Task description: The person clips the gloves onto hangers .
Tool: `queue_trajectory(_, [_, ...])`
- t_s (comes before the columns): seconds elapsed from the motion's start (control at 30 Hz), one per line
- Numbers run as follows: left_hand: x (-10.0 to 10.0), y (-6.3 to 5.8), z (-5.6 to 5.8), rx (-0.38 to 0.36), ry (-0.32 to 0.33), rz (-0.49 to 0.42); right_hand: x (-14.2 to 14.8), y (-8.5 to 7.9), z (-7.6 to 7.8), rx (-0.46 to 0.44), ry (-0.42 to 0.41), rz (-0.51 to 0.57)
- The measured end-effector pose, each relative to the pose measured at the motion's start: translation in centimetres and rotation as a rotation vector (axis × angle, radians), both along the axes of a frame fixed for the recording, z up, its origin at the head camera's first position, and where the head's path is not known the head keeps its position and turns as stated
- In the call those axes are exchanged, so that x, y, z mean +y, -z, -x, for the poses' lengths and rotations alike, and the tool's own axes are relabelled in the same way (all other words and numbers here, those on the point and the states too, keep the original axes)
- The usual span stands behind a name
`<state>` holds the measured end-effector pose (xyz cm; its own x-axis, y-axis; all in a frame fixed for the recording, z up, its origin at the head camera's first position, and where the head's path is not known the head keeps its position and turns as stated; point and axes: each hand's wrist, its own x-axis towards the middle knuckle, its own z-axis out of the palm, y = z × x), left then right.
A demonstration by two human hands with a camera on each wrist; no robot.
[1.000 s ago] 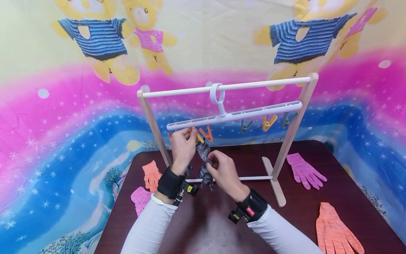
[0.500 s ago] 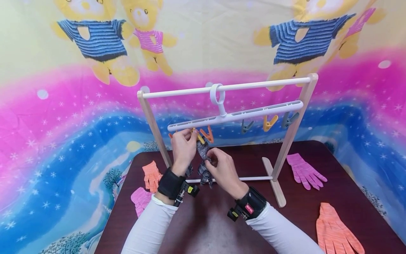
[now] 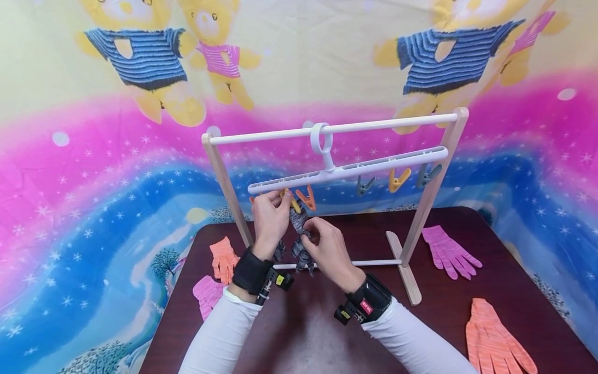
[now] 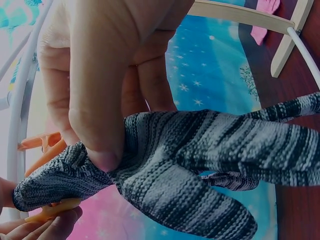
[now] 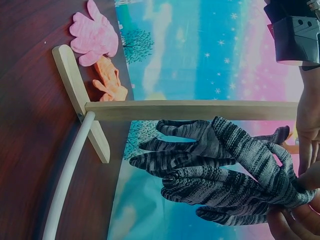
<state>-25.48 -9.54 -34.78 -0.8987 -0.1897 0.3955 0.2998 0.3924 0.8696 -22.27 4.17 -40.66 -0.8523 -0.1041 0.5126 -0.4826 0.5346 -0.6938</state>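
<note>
Black-and-white knit glove point(image 4: 165, 147) hangs cuff-up below the white clip hanger point(image 3: 369, 165). Left hand point(image 3: 271, 218) pinches the yellow clip point(image 3: 295, 204) at its cuff; right hand point(image 3: 329, 249) grips the glove lower down. The right-wrist view shows me a second striped glove point(image 5: 207, 150), mostly concealed in the head view. Pink gloves point(image 3: 450, 251) and orange gloves point(image 3: 495, 332) lie on the table point(image 3: 327, 343), both sides.

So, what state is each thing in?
Left hand: pinching left yellow clip
Right hand: pinching right striped glove
Left yellow clip: closure unclear
Right striped glove: cuff up
Left striped glove: hanging
Inner orange clip: empty
Right-side clips: empty
Hanger: hung on rack
Table gloves: lying loose
</note>
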Motion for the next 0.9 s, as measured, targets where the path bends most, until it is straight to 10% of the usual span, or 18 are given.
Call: queue_trajectory(0.9, [-0.36, 0.16, 0.08, -0.037, -0.011, -0.043, -0.18, 0.07, -0.02, -0.003, -0.004, 0.002])
